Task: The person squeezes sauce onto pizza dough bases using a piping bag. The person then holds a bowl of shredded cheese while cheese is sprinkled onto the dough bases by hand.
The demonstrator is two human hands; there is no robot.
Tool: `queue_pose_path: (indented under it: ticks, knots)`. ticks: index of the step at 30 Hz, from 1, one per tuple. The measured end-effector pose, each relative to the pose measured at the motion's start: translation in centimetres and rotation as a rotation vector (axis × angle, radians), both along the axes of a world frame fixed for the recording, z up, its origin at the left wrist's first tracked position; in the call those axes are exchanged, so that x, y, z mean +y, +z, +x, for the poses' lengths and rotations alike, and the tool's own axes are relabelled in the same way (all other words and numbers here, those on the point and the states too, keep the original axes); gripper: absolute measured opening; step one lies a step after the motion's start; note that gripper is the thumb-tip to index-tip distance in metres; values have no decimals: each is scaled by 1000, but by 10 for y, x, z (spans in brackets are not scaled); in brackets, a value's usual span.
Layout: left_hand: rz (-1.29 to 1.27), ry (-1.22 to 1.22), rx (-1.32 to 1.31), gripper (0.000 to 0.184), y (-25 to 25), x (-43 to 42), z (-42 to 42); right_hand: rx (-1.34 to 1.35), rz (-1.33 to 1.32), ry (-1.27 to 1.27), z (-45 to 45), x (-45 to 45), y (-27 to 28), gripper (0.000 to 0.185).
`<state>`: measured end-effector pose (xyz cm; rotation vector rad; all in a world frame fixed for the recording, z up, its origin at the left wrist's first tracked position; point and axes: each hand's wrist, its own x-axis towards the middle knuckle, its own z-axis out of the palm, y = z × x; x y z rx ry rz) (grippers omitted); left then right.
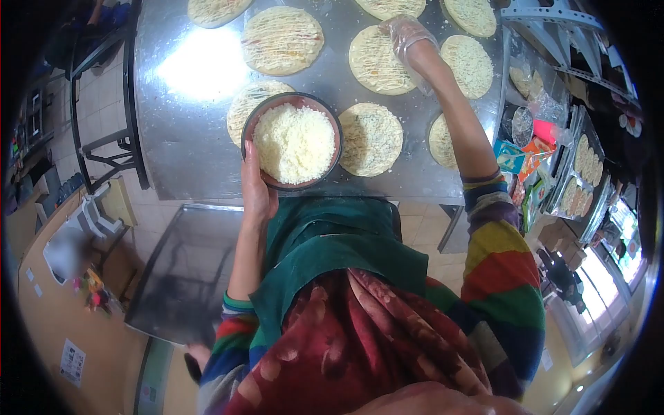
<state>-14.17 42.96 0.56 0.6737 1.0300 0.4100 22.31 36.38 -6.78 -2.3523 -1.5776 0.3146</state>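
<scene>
My left hand [257, 187] grips the side of a round, dark-rimmed bowl [337, 149] at the table's near edge. Grated cheese [294, 144], white and heaped, fills much of it. In a clear plastic glove, my right hand [410, 40] is over the upper right of a flat round pizza [377, 66] streaked with pale sauce. Its fingers are bent together and point down; what is in them is hidden. Below that lies a pizza sprinkled with cheese [371, 140]. Another cheese-covered pizza [467, 67] is right of my right wrist. The bowl partly covers a sauce-streaked pizza [243, 104].
Several more pizzas lie on the shiny metal table [187, 149], among them a sauce-streaked one [282, 41] at left. A dark metal tray [183, 270] is below left. Coloured packets [529, 155] and trays of small dough pieces [586, 162] stand at right.
</scene>
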Motion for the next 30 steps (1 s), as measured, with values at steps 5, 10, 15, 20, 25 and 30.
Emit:
queue_pose_path:
  ticks: [5, 10, 15, 20, 25, 30]
  knots:
    - [-16, -7, -11, 60, 5, 11, -1, -24, -16, -14, -29, 9, 17, 26]
    - [-21, -13, -19, 59, -2, 18, -8, -39, 30, 22, -35, 9, -13, 23]
    - [-28, -6, -19, 58, -2, 19, -10, 55, 55, 109, -59, -5, 20, 23]
    - [-19, -22, -26, 59, 1, 19, -5, 161, 187, 21, -68, -23, 22, 24]
    - [-5, -37, -27, 61, 0, 17, 5, 13, 110, -77, -42, -31, 9, 28]
    - [55, -52, -6, 61, -16, 10, 24, 628, 185, -248, -68, -36, 55, 26]
